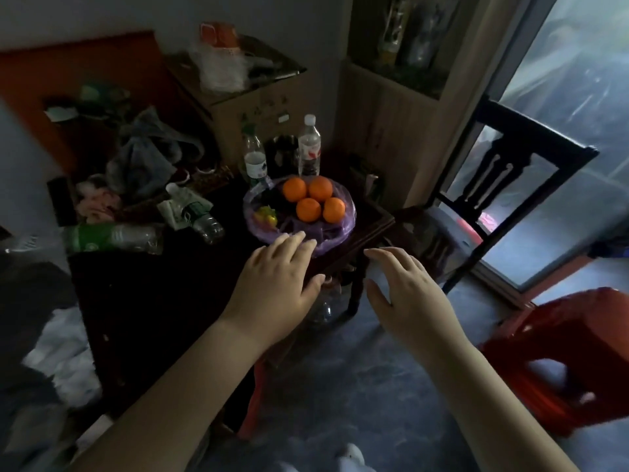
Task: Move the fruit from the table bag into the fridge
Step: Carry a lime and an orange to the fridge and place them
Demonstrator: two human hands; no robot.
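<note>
A purple plastic bag (335,229) lies open on the far right corner of a dark wooden table (153,301). Several oranges (308,209) sit in it, with a small yellow fruit (266,214) and something dark beside them. My left hand (275,284) reaches forward, fingers apart, its fingertips at the bag's near edge. My right hand (401,287) hovers past the table's corner, just right of the bag, fingers spread and holding nothing. No fridge is in view.
Two upright water bottles (309,148) stand behind the bag; crushed bottles (112,238) and clutter lie on the table's left. A cardboard box (238,107) stands behind. A dark chair (493,199) is to the right, and a red stool (561,362) at lower right.
</note>
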